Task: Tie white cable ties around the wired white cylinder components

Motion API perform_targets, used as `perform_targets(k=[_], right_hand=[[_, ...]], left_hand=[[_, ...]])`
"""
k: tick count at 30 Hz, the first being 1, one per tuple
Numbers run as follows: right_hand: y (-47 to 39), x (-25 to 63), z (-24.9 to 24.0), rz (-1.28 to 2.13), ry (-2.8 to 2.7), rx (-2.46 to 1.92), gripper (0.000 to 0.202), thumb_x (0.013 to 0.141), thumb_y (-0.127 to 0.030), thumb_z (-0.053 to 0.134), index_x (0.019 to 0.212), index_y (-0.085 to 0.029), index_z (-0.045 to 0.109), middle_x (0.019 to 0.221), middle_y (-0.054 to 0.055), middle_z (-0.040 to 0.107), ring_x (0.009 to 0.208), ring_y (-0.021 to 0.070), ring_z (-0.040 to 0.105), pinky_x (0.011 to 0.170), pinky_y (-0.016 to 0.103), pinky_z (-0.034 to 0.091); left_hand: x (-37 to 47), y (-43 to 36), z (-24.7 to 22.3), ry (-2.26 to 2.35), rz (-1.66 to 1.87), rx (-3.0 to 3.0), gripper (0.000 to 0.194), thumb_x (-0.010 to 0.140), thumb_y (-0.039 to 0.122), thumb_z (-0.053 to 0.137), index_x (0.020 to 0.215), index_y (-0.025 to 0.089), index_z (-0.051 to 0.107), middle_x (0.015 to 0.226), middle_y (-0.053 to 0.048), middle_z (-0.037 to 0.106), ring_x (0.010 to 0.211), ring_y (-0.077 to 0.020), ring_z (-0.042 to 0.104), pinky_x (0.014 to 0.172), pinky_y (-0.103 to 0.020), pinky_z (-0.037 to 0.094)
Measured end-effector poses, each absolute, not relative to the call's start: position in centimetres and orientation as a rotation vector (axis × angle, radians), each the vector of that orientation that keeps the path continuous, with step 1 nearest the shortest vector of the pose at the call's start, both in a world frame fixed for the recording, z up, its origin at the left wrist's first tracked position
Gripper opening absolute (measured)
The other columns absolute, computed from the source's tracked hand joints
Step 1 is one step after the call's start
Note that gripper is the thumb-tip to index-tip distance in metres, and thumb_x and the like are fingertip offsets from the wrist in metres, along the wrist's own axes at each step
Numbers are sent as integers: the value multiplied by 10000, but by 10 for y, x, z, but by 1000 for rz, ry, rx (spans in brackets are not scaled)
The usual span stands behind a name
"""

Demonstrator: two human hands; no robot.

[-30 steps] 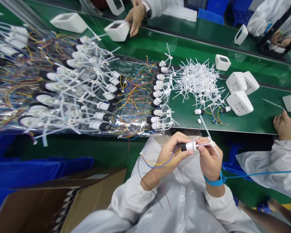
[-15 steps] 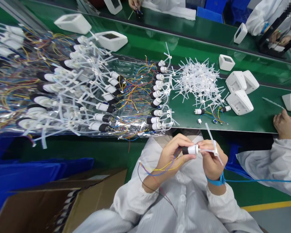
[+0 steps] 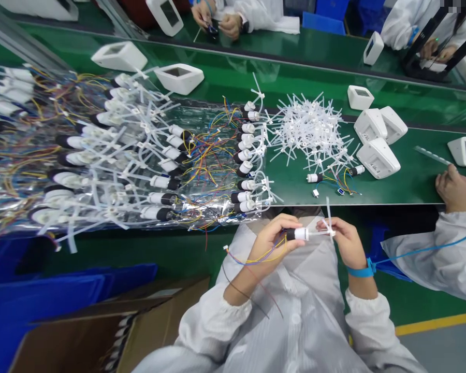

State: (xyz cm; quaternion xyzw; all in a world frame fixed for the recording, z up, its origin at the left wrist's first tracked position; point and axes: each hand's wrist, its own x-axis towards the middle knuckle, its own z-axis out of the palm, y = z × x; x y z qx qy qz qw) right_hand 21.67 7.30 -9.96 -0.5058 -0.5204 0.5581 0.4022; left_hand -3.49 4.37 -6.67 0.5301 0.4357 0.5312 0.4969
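Note:
My left hand (image 3: 274,237) is closed around a small pump (image 3: 300,234), a white cylinder with a black end, held level above my lap. Thin yellow, blue, red and dark wires (image 3: 252,260) trail from it over my left wrist. From the pump's white end, a clear tube runs right to a branched tube piece (image 3: 330,231) with a white joint and one arm pointing up. The fingers of my right hand (image 3: 345,241) are pinched on this tube piece at the joint. A blue strap circles my right wrist.
Rows of pumps with tubes (image 3: 244,197) lie on plastic sheeting at left. Behind my hands are a pile of tube pieces (image 3: 310,127), two loose pumps (image 3: 314,177) and white monitor housings (image 3: 378,158). A co-worker's hand (image 3: 456,189) is at right; a cardboard box (image 3: 166,316) stands lower left.
My right hand has moved from beside the pump's end rightward along the tube to the joint, opening a gap between my hands. The left hand still holds the pump.

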Motion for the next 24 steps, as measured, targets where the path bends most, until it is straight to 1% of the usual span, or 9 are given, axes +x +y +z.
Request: perform_targets(k=[2,5,8,10,12,15,17,21,24], right_hand=[[73,227,-98,1413,-1210,-1319,199,993,-405,776,1070,-249,871,1146,90,851,1099,285,802,1040,455,654],[69,225,-86,1523,-1186,-1150,440,1038,-544,737,1356,-246,800,1405,140,786,1320,331,739,1145,544,606],[64,205,-78,1695,-1293,-987,614,994,-586,809,1509,-270,701,1459,154,757,1358,333,722,1157,564,599],[60,188,-78,1719,-1329,-1011,563,979,-516,854,1472,-277,722,1379,137,793,1272,299,760,1132,537,617],[57,173,-82,1705,-1310,-1063,457,959,-457,883,1362,-265,781,1294,115,816,1185,265,778,1082,487,644],[52,158,-88,1752,-1229,-1092,387,911,-421,921,1242,-245,824,1183,89,817,1090,236,772,888,371,695],[49,151,-90,1806,-1159,-1088,357,901,-415,922,1191,-229,829,1082,71,801,994,221,764,745,312,689],[45,143,-89,1801,-1059,-1101,319,892,-429,924,1098,-215,809,977,36,756,799,166,709,614,249,637],[45,139,-87,1783,-1033,-1102,336,875,-453,936,1052,-210,786,969,33,737,744,152,676,579,237,606]], left_hand=[[-40,42,-68,1027,1254,1326,249,941,402,905,1102,234,817,1137,-92,785,1071,-248,739,990,-400,592],[-43,41,-73,988,1186,1378,253,948,419,893,1103,230,828,1133,-102,798,1080,-263,744,992,-411,590],[-41,38,-77,1006,1134,1376,317,943,424,893,1186,236,813,1169,-103,798,1085,-269,745,970,-398,585],[-39,35,-78,1047,1118,1357,370,960,390,869,1287,244,776,1211,-101,788,1103,-268,741,968,-386,580],[-38,32,-79,1088,1126,1330,401,984,348,827,1360,247,734,1254,-102,773,1136,-267,731,984,-383,578],[-37,26,-82,1116,1183,1259,422,1013,333,765,1416,241,687,1288,-103,748,1162,-260,718,1010,-384,579],[-36,24,-86,1125,1228,1212,409,1036,342,718,1428,236,670,1264,-95,744,1135,-247,717,1004,-381,580],[-31,27,-94,1199,1330,1186,284,1050,307,654,1314,226,721,1152,-74,754,1041,-224,711,941,-352,572],[-24,33,-96,1251,1404,1132,191,1047,309,647,1177,217,752,1090,-72,752,1011,-224,707,912,-345,565]])
